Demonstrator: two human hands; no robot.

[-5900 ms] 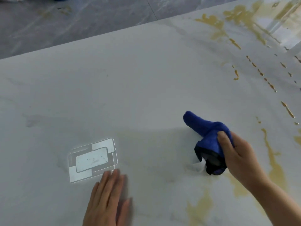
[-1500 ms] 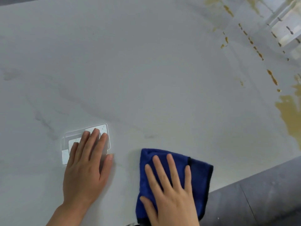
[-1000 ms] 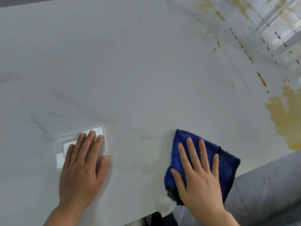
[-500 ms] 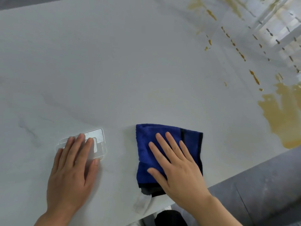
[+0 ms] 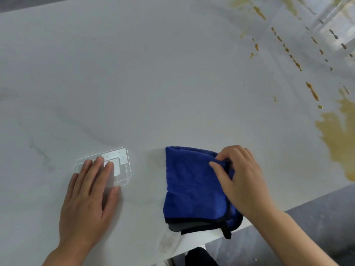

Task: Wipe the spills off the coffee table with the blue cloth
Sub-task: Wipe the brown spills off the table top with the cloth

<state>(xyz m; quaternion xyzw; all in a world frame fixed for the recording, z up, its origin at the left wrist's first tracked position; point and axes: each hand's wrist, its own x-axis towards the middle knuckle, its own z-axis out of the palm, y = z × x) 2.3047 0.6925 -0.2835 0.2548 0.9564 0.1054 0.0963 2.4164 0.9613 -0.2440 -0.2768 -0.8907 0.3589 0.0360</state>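
The blue cloth (image 5: 190,187) with a black hem lies folded on the white marble coffee table (image 5: 153,83), close to the near edge. My right hand (image 5: 240,175) pinches the cloth's upper right fold between thumb and curled fingers. My left hand (image 5: 88,196) rests flat on the table, fingers straight, fingertips on a clear plastic card (image 5: 119,162). A large yellow-brown spill (image 5: 338,139) spreads at the right edge, with a trail of drops (image 5: 295,62) running toward the far right corner.
The table's near edge runs diagonally at the lower right, with grey floor (image 5: 317,227) beyond it. A white label (image 5: 169,240) hangs from the cloth's lower hem. Bright window reflections lie over the far right corner (image 5: 334,25).
My right hand, flat on the cloth half a second ago, has curled and now pinches its right fold. The cloth sits slightly further right. My left hand stays on the plastic card.
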